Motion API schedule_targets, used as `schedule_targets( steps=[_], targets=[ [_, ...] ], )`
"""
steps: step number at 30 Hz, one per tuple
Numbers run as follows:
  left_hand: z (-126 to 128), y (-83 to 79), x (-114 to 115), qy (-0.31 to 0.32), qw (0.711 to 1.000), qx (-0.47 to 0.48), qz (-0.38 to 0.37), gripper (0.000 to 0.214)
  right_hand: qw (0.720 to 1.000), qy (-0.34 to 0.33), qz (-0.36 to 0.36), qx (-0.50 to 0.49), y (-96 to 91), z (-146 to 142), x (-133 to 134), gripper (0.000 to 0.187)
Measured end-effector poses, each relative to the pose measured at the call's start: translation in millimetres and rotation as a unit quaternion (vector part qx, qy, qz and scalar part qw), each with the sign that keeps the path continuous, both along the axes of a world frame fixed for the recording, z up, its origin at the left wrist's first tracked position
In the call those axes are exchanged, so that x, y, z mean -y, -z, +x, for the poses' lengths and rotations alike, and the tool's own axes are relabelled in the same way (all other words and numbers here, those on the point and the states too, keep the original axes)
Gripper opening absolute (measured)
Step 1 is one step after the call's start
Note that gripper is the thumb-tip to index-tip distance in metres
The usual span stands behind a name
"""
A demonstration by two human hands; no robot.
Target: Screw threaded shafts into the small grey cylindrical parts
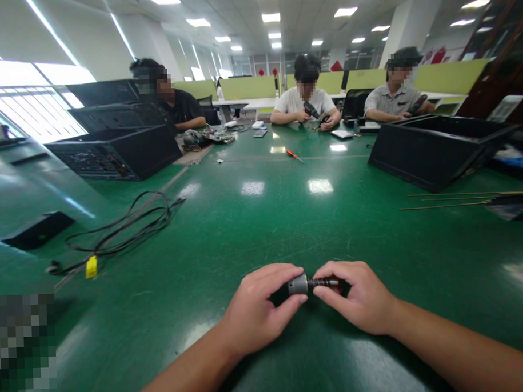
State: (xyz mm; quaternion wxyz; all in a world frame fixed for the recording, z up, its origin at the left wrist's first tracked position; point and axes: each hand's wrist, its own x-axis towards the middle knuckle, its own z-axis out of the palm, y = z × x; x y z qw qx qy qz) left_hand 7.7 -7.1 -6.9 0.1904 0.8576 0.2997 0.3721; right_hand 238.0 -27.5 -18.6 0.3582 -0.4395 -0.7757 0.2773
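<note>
My left hand [259, 307] is closed around a small grey cylindrical part [298, 284], pinched between thumb and fingers. My right hand [355, 295] is closed on the dark threaded shaft [324, 283] that sticks out of that part. Both hands rest low on the green table [262, 219] near its front edge, knuckles facing each other. The rest of the piece is hidden inside my palms.
A looped black cable [125, 226] with a yellow tag [91, 266] lies at left. Black computer cases [114, 149] stand at left, another [435, 150] at right. Thin rods [450, 199] lie at right. An orange screwdriver [292, 155] lies mid-table. Three people sit at the far end.
</note>
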Motion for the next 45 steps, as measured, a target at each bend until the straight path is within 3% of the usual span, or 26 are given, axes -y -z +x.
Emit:
schedule_targets(
  steps=[45],
  targets=[
    [-3.2, -4.2, -1.8, -0.002, 1.000, 0.008, 0.009, 0.031, 1.000, 0.004, 0.003, 0.004, 0.3, 2.0, 0.6, 0.014]
  ],
)
